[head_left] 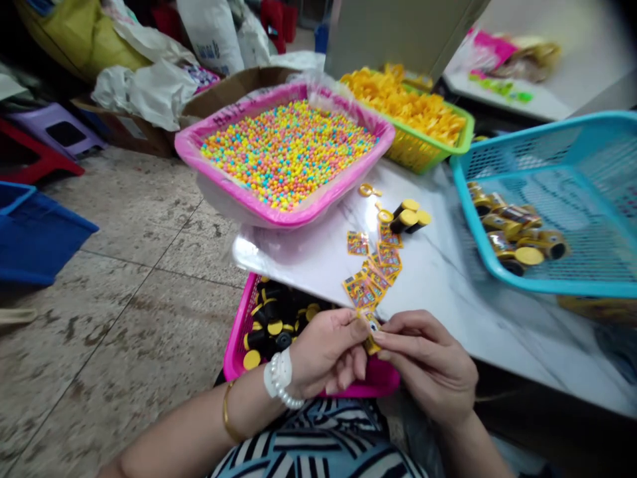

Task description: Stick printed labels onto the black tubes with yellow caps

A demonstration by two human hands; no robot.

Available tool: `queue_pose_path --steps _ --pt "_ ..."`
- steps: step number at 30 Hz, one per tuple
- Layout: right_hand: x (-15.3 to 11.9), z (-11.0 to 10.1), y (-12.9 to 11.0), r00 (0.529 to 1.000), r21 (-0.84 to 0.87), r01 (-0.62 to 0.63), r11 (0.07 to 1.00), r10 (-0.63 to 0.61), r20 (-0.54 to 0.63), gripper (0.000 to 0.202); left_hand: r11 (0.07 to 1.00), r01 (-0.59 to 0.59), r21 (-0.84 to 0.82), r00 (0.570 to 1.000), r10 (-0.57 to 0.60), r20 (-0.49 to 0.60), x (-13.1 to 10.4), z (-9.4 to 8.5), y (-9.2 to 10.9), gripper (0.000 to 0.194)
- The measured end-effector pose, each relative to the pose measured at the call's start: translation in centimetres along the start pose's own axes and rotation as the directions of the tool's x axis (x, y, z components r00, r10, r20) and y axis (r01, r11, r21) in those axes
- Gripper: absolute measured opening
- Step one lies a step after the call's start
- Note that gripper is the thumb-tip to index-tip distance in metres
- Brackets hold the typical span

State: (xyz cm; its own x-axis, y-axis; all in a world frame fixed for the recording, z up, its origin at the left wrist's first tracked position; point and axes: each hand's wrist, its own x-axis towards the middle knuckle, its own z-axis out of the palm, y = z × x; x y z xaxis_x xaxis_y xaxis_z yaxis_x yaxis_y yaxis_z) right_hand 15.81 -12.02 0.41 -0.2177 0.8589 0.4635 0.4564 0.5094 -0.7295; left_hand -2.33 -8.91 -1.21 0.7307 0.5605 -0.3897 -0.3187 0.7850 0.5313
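Head view: the left hand [331,348] and right hand [430,365] pinch a small yellow piece [372,330] between closed thumbs and fingers, partly hiding it. From it, labels [363,291] lie at twelve o'clock on the table [442,318], a tub [293,218] of beads [293,149] at eleven, a blue basket [537,285] of wrapped tubes [515,232] at two, a pink basket [239,335] of black tubes [271,311] at nine.

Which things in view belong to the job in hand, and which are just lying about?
Apparently part of the job:
small yellow printed item, held
flat rectangular yellow printed labels
black cylinders with yellow lids
yellow-wrapped cylinders

Probably just lying about:
dark-blue plastic bin
lilac plastic stool
white printed sack
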Motion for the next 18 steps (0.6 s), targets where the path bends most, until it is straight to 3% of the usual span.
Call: queue_pose_path --steps 3,5,6,8,10,12,14,15,16,18 --pt "1.6 -4.2 1.2 0.958 -0.284 -0.082 0.955 -0.003 -0.287 0.04 0.998 -0.033 0.047 0.996 0.029 0.079 0.1 0.1 0.6 0.07" --pt "3.3 -8.0 2.4 0.867 -0.594 -0.162 0.788 -0.174 -0.467 0.044 0.983 -0.102 0.152 0.994 0.095 0.052 0.0 0.1 1.2 0.075" --pt "4.2 -9.7 2.9 0.851 -0.719 -0.177 0.672 -0.263 -0.455 0.048 0.968 -0.132 0.212 0.991 0.132 0.015 -0.2 0.1 1.5 0.072" --pt "5.8 -11.5 3.9 0.869 -0.838 -0.226 0.497 -0.286 -0.404 0.06 0.93 -0.162 0.33 0.979 0.194 -0.066 -0.5 0.0 1.9 0.06" --pt "6.7 -10.9 4.8 0.907 -0.84 -0.205 0.503 -0.226 -0.356 0.047 0.857 -0.195 0.476 0.946 0.292 -0.138 -0.8 0.0 2.1 0.045" --pt "7.2 -8.4 5.6 0.947 -0.762 -0.134 0.633 -0.146 -0.288 0.027 0.664 -0.26 0.701 0.868 0.479 -0.132 -0.9 0.0 2.1 0.035" --pt "7.3 -5.6 6.5 0.983 -0.671 -0.101 0.735 -0.029 -0.18 0.02 0.306 -0.277 0.911 0.749 0.662 0.006 -0.6 -0.2 2.0 0.029" --pt "7.3 -4.5 7.0 0.991 -0.646 -0.11 0.755 0.036 -0.126 0.018 0.116 -0.243 0.963 0.708 0.7 0.094 -0.4 -0.4 2.0 0.028" --pt "7.3 -3.8 7.4 0.991 -0.638 -0.133 0.759 0.1 -0.088 0.016 -0.045 -0.192 0.98 0.687 0.708 0.167 -0.1 -0.5 1.9 0.028" --pt "7.2 -3.1 7.9 0.981 -0.641 -0.172 0.748 0.187 -0.045 0.012 -0.227 -0.086 0.97 0.683 0.696 0.224 0.5 -0.8 2.0 0.032"
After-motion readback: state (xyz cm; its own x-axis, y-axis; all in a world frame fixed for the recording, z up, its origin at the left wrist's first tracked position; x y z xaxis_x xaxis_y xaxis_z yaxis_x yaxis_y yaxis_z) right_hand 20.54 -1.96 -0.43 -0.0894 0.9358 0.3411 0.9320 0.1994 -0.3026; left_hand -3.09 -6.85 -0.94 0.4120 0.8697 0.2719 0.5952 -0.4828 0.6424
